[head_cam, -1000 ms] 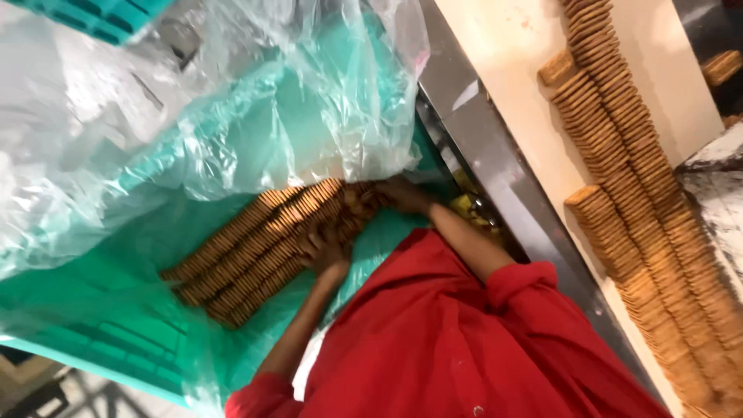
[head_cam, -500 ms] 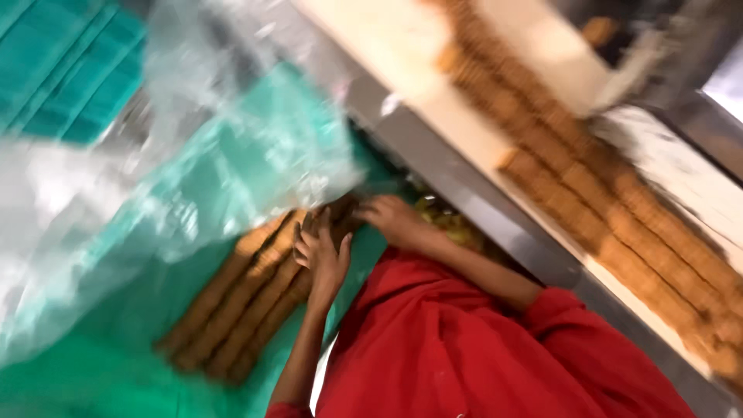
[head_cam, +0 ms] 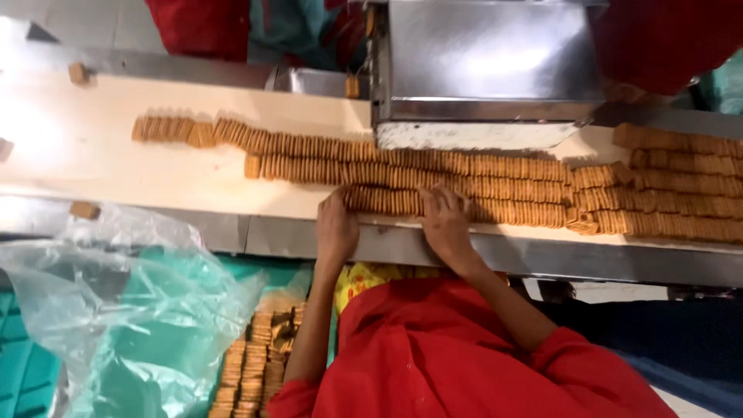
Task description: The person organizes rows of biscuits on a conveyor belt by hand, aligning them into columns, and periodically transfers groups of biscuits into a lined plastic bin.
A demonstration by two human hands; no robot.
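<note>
Biscuits point(head_cam: 385, 200) stand on edge in long rows on the pale belt point(head_cam: 116, 166), rows running left to right across the view. Nearest row bracketed by both hands: left hand point(head_cam: 337, 227) cupped against one end of a short stretch, right hand point(head_cam: 444, 219) pressed against the other, that stretch squeezed between the two palms. Fingers of both hands curved and close together, laid over the biscuit tops, thumbs not clearly seen. Long axis of the held stretch lies along the belt, straight from one palm to the other, so neither hand nearer than the other; stretch sits at the near edge of the belt, just above the steel rail point(head_cam: 542, 259). More rows beyond, passing under a metal housing point(head_cam: 487, 62). Down and to the left, past the red sleeve point(head_cam: 433, 356), more biscuits stacked in rows point(head_cam: 251, 368) in a green crate point(head_cam: 23, 379) lined with clear plastic point(head_cam: 131, 310).
</note>
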